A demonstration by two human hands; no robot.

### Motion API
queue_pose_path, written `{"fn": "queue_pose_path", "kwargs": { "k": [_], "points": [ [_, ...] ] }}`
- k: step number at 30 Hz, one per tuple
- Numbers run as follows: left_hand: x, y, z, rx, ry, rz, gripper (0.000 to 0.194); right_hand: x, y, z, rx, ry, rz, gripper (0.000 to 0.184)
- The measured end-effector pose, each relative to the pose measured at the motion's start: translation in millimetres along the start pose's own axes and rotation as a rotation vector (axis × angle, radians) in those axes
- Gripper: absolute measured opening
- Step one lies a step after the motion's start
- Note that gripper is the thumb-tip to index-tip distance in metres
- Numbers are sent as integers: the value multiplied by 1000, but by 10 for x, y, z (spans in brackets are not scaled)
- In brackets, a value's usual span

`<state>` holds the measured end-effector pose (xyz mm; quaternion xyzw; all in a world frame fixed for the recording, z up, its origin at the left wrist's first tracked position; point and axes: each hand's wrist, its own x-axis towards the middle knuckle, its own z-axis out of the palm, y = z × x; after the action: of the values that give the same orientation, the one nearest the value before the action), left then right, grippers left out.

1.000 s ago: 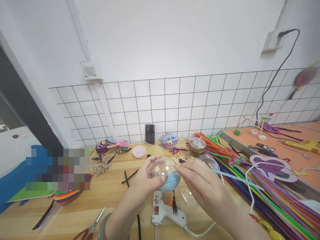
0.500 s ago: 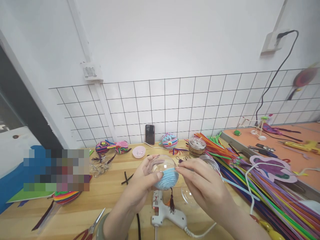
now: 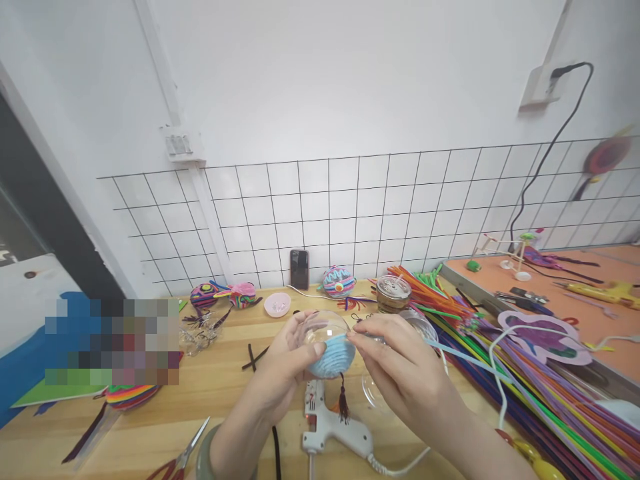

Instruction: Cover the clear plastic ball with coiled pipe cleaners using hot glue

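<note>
My left hand (image 3: 287,363) is closed around a clear plastic ball (image 3: 325,325). Light blue pipe cleaner (image 3: 333,357) is wound in rows over the ball's lower half, and a dark tassel (image 3: 343,403) hangs below it. At the ball's right edge, my right hand (image 3: 400,363) pinches the light blue strand with thumb and fingers. The loose end of the light blue pipe cleaner (image 3: 467,359) trails out to the right behind that hand. Under the ball lies a white glue gun (image 3: 337,430) with a small red light.
Red-handled scissors (image 3: 187,453) lie front left, near a striped wrapped ball (image 3: 133,395). Bundled pipe cleaners (image 3: 545,400) cover the right side. At the back stand a pink dish (image 3: 277,305), a phone (image 3: 299,269), a decorated ball (image 3: 339,282) and a round clear container (image 3: 393,293).
The trailing end of the light blue pipe cleaner has swung upward a little on the right. Both hands keep nearly the same place and grip on the ball and strand.
</note>
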<state>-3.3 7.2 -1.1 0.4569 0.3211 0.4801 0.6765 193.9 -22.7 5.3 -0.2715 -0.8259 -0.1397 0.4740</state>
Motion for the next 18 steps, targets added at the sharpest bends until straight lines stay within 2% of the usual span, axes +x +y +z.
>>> {"fn": "queue_pose_path", "kwargs": {
  "k": [18],
  "points": [
    [4,-18,6,-31,-11,34,62,-11,-1,35,-40,-1,-10,32]
  ]
}}
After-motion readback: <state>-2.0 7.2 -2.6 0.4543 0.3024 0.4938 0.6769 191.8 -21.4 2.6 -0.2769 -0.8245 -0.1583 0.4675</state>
